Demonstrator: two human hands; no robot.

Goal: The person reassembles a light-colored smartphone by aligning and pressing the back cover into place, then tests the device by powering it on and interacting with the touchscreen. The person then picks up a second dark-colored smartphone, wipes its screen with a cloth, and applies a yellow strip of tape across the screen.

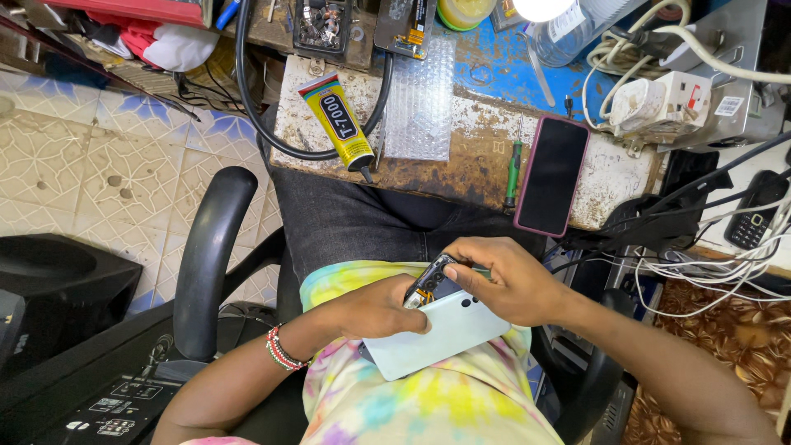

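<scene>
A pale mint phone back cover (445, 334) rests against my tie-dye shirt over my lap. My left hand (375, 309) grips its upper left side, with a beaded bracelet on the wrist. My right hand (507, 280) is closed on the phone's top end, where a dark inner frame with gold parts (428, 284) shows between the fingers. Whether the right hand also holds a small tool is hard to tell.
On the worn workbench (470, 156) lie a yellow glue tube (339, 124), a sheet of bubble wrap (420, 99), a green screwdriver (513, 169) and a pink-cased phone (551, 175). Cables and a power strip (659, 103) crowd the right. A black chair armrest (210, 255) stands at left.
</scene>
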